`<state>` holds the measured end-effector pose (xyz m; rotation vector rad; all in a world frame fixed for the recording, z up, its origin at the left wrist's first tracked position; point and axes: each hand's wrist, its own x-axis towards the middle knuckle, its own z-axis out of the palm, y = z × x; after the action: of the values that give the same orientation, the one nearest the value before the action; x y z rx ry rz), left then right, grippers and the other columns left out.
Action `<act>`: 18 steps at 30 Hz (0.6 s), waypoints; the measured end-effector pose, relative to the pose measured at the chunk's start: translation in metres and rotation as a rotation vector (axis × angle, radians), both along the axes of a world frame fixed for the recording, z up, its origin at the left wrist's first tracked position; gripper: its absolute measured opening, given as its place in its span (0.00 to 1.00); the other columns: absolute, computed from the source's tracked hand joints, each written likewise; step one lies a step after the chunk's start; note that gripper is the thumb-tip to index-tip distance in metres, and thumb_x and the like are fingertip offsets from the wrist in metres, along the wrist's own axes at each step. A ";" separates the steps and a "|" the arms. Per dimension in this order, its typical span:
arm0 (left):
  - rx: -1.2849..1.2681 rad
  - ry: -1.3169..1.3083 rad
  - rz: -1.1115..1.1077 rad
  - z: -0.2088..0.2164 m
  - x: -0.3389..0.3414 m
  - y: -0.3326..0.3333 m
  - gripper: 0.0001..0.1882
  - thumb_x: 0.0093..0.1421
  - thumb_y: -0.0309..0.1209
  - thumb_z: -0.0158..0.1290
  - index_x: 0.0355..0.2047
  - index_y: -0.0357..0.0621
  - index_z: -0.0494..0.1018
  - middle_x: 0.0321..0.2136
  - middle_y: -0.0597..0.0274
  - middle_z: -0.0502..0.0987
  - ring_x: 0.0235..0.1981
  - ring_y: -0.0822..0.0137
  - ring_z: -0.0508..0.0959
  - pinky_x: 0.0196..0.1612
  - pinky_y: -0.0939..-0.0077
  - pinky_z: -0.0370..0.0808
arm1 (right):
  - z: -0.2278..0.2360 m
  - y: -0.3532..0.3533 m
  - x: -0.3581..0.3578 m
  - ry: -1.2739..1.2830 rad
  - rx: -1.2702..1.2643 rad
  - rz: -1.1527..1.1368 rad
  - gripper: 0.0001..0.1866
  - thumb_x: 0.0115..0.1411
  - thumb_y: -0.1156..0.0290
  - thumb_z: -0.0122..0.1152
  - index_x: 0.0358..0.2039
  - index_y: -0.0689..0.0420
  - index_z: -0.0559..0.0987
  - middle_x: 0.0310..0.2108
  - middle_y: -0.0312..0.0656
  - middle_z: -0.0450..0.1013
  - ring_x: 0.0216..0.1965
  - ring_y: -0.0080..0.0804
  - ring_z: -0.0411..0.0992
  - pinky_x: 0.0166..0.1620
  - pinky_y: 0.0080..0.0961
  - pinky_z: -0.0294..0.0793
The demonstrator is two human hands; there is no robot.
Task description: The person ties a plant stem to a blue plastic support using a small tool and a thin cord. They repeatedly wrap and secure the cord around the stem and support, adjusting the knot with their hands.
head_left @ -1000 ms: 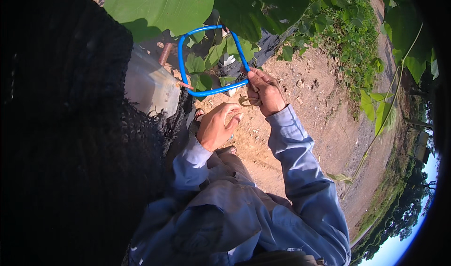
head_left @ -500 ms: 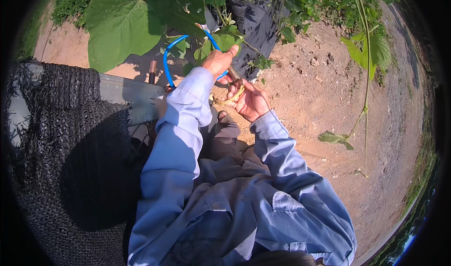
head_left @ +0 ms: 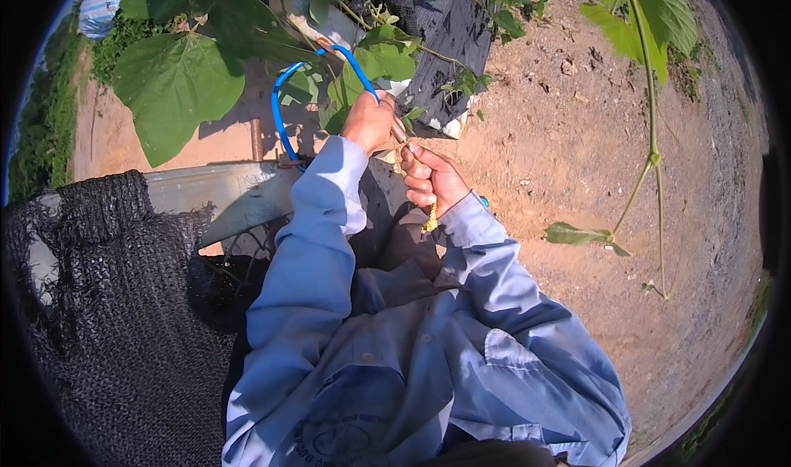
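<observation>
A blue cable (head_left: 283, 114) bends in a loop from the grey metal bar up and over to my left hand (head_left: 368, 122). That hand is closed round the cable's right end, where a short brownish metal cylinder (head_left: 400, 131) sticks out. My right hand (head_left: 434, 176) meets the lower tip of the cylinder with thumb and forefinger. Its other fingers are curled round a twisted yellow cord (head_left: 430, 219), whose end hangs below the fist. What the right fingertips pinch is hidden.
Large green leaves (head_left: 180, 88) overhang the cable. On the left, black shade netting (head_left: 124, 302) drapes over the grey metal bar (head_left: 185, 188), beside a rusty upright pipe (head_left: 256, 140). Dark fabric (head_left: 432, 38) lies ahead, and a vine (head_left: 653, 150) hangs on the right above bare soil.
My right hand has turned and curled into a fist; its palm showed before. The yellow cord, earlier across the fingers, now hangs below them. The view has shifted slightly.
</observation>
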<state>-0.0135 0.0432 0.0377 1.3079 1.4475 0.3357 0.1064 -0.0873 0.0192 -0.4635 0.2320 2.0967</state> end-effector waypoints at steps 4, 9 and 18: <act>-0.035 -0.063 0.065 0.006 -0.004 -0.004 0.14 0.67 0.35 0.41 0.41 0.37 0.68 0.18 0.58 0.76 0.09 0.76 0.65 0.10 0.80 0.58 | 0.008 0.002 0.001 -0.116 -0.002 0.052 0.12 0.66 0.60 0.53 0.32 0.55 0.72 0.15 0.24 0.52 0.13 0.13 0.47 0.13 0.15 0.46; -0.078 0.097 -0.019 0.027 0.005 -0.004 0.19 0.66 0.43 0.46 0.32 0.37 0.72 0.17 0.59 0.75 0.10 0.73 0.67 0.14 0.76 0.62 | 0.006 0.000 0.002 -0.206 0.042 0.021 0.14 0.66 0.58 0.54 0.35 0.57 0.73 0.15 0.24 0.54 0.14 0.13 0.48 0.14 0.14 0.47; -0.191 -0.188 0.083 0.032 -0.011 0.002 0.17 0.60 0.42 0.56 0.24 0.41 0.71 0.13 0.67 0.68 0.11 0.75 0.65 0.14 0.77 0.59 | 0.000 -0.009 -0.004 -0.085 0.004 -0.123 0.15 0.67 0.58 0.50 0.37 0.58 0.73 0.22 0.31 0.64 0.17 0.19 0.60 0.19 0.18 0.61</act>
<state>-0.0248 0.0452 0.0700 1.0370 1.3426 0.3560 0.1021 -0.0963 0.0192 -0.5218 0.2011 1.9526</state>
